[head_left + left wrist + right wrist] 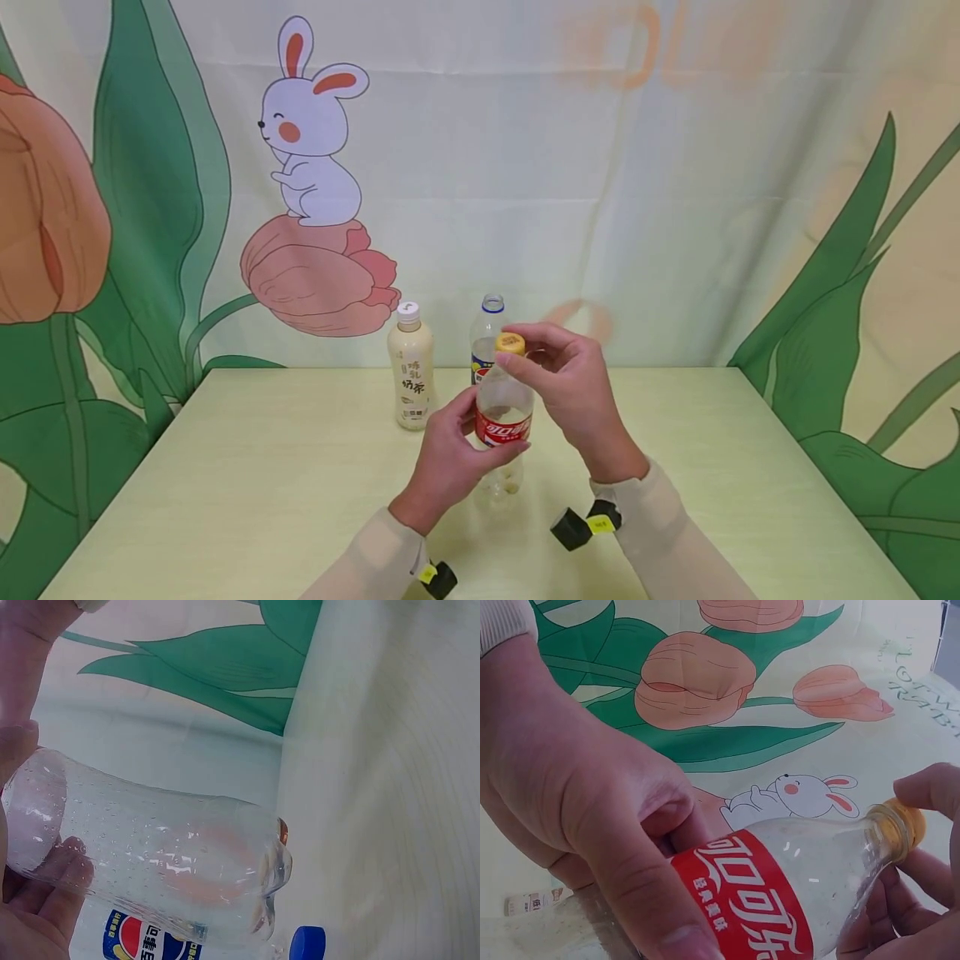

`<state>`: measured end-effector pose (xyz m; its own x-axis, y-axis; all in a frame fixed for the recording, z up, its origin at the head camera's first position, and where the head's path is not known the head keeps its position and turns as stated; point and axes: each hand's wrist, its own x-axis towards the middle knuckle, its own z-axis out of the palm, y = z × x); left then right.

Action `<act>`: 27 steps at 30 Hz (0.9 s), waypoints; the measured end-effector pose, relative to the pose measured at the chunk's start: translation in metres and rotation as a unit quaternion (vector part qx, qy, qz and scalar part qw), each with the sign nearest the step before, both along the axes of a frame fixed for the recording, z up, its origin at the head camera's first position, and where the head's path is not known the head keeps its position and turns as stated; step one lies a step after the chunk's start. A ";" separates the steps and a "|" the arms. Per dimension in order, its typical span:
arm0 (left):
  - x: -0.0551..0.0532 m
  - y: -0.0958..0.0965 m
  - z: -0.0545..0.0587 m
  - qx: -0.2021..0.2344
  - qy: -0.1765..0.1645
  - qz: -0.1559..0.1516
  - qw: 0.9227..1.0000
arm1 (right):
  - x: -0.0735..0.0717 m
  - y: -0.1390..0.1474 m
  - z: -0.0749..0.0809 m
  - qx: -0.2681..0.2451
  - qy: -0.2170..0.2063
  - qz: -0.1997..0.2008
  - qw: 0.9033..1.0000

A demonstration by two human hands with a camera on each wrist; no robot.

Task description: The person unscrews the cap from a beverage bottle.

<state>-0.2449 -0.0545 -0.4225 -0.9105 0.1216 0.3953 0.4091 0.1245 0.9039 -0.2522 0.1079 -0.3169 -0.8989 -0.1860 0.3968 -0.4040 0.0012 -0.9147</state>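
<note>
My left hand point(444, 457) grips a clear plastic cola bottle point(506, 398) round its red label point(746, 900), with the thumb across the front. At the top, my right hand point(581, 392) pinches the yellow cap point(510, 342) between thumb and fingers. The cap sits at the bottle's mouth in the right wrist view. The bottle is held up over the table, slightly tilted, and its clear lower part point(165, 840) shows no drink inside. Just behind it stands a clear bottle with a blue label point(482, 333), its mouth uncapped.
A cream-coloured milk tea bottle point(411, 375) with a white cap stands to the left on the pale table point(262, 467). A blue cap point(307, 943) lies near the blue-labelled bottle. A printed curtain point(465, 167) hangs behind the table.
</note>
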 end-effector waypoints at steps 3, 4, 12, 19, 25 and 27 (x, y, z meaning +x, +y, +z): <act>0.000 0.000 0.000 -0.001 0.005 0.000 1.000 | 0.000 0.001 -0.002 -0.008 -0.005 0.029 1.000; 0.000 0.000 0.000 -0.001 0.006 0.000 1.000 | -0.001 0.001 -0.002 -0.010 -0.005 0.038 0.999; 0.000 0.000 -0.003 -0.001 0.010 0.000 1.000 | 0.000 0.002 -0.003 -0.001 -0.008 0.054 0.998; -0.001 -0.001 -0.007 -0.004 0.005 -0.003 1.000 | 0.003 -0.004 0.000 0.035 0.003 -0.062 0.997; -0.002 0.000 -0.009 -0.006 0.011 -0.005 1.000 | 0.006 -0.007 0.000 0.048 0.034 -0.111 0.992; -0.001 -0.001 -0.010 -0.007 0.011 -0.005 1.000 | 0.006 -0.006 -0.001 0.044 0.040 -0.110 0.992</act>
